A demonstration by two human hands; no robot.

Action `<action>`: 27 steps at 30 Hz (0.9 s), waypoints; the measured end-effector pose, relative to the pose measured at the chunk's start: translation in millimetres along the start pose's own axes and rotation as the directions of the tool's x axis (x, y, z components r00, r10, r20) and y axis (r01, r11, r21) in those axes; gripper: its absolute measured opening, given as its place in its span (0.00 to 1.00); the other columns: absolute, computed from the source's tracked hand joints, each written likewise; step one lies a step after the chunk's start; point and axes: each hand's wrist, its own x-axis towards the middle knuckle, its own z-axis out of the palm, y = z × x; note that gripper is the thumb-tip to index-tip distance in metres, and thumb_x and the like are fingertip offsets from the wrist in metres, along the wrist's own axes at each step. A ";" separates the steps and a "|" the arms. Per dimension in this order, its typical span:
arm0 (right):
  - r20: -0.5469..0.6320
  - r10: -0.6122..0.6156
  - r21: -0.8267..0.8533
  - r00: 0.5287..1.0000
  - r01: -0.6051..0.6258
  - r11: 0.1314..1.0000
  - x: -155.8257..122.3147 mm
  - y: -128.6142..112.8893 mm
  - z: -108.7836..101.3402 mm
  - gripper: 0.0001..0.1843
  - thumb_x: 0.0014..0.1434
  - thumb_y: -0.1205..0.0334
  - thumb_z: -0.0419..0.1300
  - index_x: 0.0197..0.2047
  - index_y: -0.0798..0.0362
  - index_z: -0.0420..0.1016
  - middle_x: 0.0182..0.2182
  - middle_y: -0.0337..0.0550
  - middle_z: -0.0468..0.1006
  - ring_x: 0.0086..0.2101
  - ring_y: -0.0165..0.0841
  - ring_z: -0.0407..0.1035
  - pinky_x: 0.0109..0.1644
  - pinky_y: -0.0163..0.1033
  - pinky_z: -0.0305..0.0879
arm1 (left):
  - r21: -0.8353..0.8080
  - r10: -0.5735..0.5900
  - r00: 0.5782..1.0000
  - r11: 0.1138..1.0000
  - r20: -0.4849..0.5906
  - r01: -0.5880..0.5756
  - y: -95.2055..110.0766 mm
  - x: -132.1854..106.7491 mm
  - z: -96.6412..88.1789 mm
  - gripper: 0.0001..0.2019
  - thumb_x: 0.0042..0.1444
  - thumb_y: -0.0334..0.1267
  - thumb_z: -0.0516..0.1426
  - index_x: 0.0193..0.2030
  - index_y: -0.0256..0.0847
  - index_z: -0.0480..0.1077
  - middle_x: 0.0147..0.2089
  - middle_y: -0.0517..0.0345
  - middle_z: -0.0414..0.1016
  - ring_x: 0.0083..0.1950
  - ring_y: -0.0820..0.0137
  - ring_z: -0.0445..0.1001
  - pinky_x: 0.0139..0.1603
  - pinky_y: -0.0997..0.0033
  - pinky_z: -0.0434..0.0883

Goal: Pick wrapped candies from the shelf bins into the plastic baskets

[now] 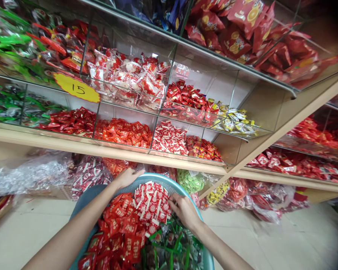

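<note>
A teal plastic basket (205,240) stands below the shelves, filled with wrapped sweets. Red-and-white sweet packets (152,202) are heaped at its far side, orange-red packets (121,217) at the left and green-and-dark packets (171,245) at the near right. My left hand (127,177) lies at the basket's far left rim, fingers stretched out and holding nothing visible. Inside the right rim, my right hand (183,209) has its fingers bent and closed at the edge of the red-and-white packets; the fingertips are partly hidden among them.
Glass-fronted shelf compartments hold loose sweets, including red-and-white packets (169,138) and orange-red packets (126,133). A yellow tag (77,88) reads 15. Under the wooden shelf edge (169,160) lie bulging clear bags (30,174) and a bag of green sweets (190,181). Pale floor tiles (236,236) surround the basket.
</note>
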 end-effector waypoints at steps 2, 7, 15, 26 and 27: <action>-0.012 0.011 -0.026 1.000 -0.011 1.000 0.8 -0.1 -1.6 0.12 0.61 0.58 0.48 0.30 0.51 0.68 0.26 0.40 0.74 0.26 0.32 0.67 0.31 0.35 0.57 | -0.004 -0.010 1.000 1.000 -0.001 0.010 0.2 0.0 -0.4 0.31 0.39 0.67 0.50 0.22 0.36 0.72 0.23 0.56 0.73 0.29 0.65 0.68 0.28 0.73 0.56; -0.088 0.022 -0.084 0.996 -0.029 0.996 11.7 -7.5 -19.6 0.14 0.62 0.56 0.47 0.31 0.50 0.68 0.26 0.40 0.75 0.27 0.33 0.69 0.30 0.34 0.56 | -0.004 0.000 1.000 1.000 0.004 0.000 1.0 -0.3 -0.4 0.31 0.39 0.67 0.50 0.23 0.36 0.72 0.24 0.55 0.74 0.29 0.65 0.69 0.28 0.73 0.57; -0.249 -0.047 -0.142 0.967 0.012 0.990 53.1 -33.8 -69.3 0.18 0.63 0.52 0.45 0.32 0.51 0.70 0.26 0.42 0.75 0.27 0.31 0.68 0.31 0.32 0.56 | -0.009 0.005 1.000 1.000 0.005 -0.005 1.4 -0.3 0.3 0.31 0.39 0.67 0.50 0.24 0.35 0.73 0.24 0.55 0.74 0.30 0.64 0.69 0.29 0.72 0.58; -0.271 0.185 -0.310 0.945 -0.268 0.912 169.7 -19.8 -114.3 0.09 0.55 0.57 0.56 0.37 0.52 0.72 0.35 0.46 0.76 0.36 0.35 0.70 0.36 0.34 0.59 | 0.019 -0.018 1.000 1.000 -0.006 0.018 6.2 -1.6 -1.7 0.33 0.39 0.67 0.50 0.25 0.35 0.74 0.24 0.53 0.75 0.30 0.64 0.70 0.31 0.72 0.59; -0.240 0.233 -0.321 0.942 -0.303 0.897 176.2 -17.6 -113.0 0.09 0.54 0.58 0.58 0.36 0.52 0.73 0.36 0.47 0.76 0.37 0.36 0.70 0.37 0.34 0.60 | 0.021 -0.020 1.000 1.000 -0.006 0.020 6.7 -1.8 -1.9 0.33 0.39 0.67 0.50 0.25 0.35 0.74 0.24 0.52 0.75 0.30 0.63 0.71 0.31 0.72 0.59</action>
